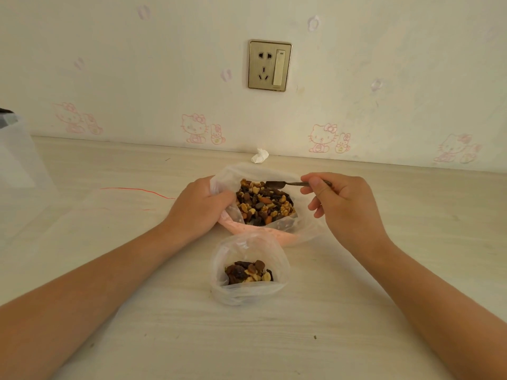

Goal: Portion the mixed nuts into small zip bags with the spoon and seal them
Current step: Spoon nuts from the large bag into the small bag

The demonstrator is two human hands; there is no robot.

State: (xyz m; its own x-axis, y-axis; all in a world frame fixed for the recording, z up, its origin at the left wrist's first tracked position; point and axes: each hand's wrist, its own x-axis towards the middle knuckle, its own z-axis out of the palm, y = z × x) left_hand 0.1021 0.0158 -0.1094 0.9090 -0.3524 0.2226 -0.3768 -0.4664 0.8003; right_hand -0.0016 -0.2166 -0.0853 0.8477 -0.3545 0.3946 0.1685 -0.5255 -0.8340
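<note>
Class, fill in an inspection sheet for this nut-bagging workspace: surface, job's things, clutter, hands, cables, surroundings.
Surface: pale wood-grain table, a few dark specks.
Job's things: large bag of mixed nuts, open; small zip bag nearer the person, open, partly filled, unsealed; spoon over the large bag.
Clutter: crumpled tissue by the wall.
Hands: left hand grips the large bag's rim; right hand holds the spoon.
Cables: thin red thread left of the bags.
Surroundings: wall socket; cartoon-cat wallpaper.
</note>
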